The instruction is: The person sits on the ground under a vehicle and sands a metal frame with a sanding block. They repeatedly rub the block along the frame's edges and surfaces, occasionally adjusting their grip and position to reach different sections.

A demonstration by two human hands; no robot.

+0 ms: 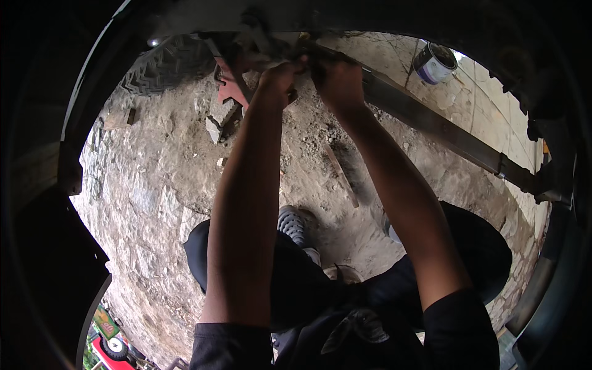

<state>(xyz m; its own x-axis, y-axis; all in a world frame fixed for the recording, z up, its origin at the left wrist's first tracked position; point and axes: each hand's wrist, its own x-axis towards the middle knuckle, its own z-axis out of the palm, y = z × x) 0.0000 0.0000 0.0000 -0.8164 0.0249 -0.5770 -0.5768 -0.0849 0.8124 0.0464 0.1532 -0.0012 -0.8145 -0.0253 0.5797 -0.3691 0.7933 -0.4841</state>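
Both my arms reach up and forward to the dark underside of a large machine or vehicle. My left hand [280, 81] is closed, its fingertips at a shadowed part that I cannot make out. Close on its right, my right hand [340, 81] has its fingers curled at the same dark spot, and what they grip is hidden in shadow. From beside my right hand a long dark metal bar [441, 123] slopes down to the right. Left of my left hand stands a red metal support [231, 85].
A large treaded tyre [163, 66] lies at the far left. A paint can [435, 63] stands at the far right. On the rough dirt floor are a broken block [217, 123], a wooden strip [341, 176] and a small block [119, 118]. Dark bodywork surrounds me.
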